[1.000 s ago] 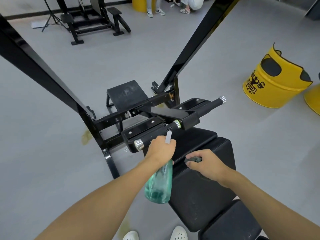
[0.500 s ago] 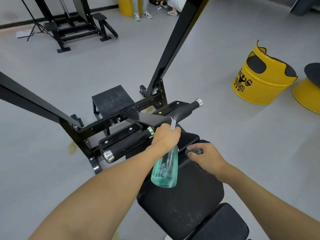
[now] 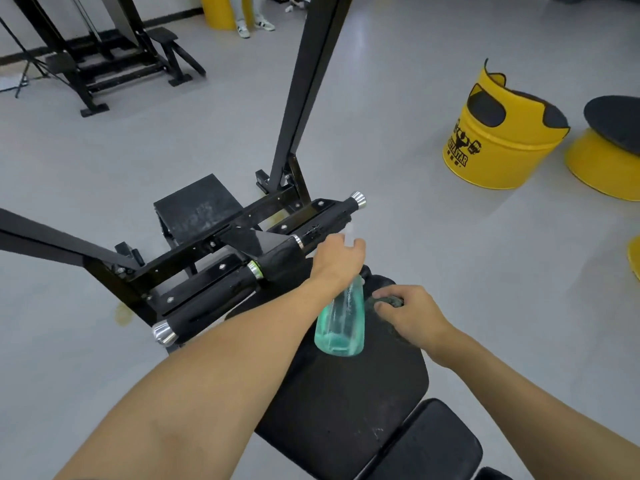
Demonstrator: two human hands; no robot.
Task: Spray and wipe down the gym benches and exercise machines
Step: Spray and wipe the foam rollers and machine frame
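Left hand (image 3: 337,259) grips the bottle (image 3: 341,323), right hand (image 3: 408,315) clutches the cloth (image 3: 389,301) on the pad (image 3: 346,393); most wiping looks undone.

One legible marking. Yellow barrel seat (image 3: 512,147), on the floor to the right: black printed logo (image 3: 462,142) on its side wall, a figure lifting a barbell, with a line of capitals below. Only the ending "STAR" reads clearly; the leading letters are uncertain. The smaller line beneath is too small to read.
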